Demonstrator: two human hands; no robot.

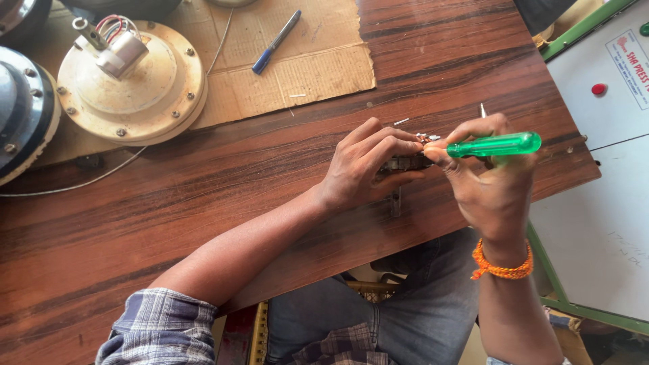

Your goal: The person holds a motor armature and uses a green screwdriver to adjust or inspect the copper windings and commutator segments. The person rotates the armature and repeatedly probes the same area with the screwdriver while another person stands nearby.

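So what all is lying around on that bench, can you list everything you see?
Small part: one, dark metal, pinched between both hands.
Screwdriver: one, green clear handle, in right hand.
Round housing: one, cream, wires on top, far left of the table.
Dark round unit: one, black and silver, left edge.
Pen: one, blue, on the cardboard.
Cardboard: one sheet, brown, top centre.
Table: one, dark wood.
White panel: one, green frame, right.
Wristband: one, orange, right wrist.
Left hand: grips the part.
Right hand: holds the screwdriver.

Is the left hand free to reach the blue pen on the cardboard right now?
Probably not: the left hand is gripping a small dark part. The path across the table to the blue pen looks unobstructed otherwise.
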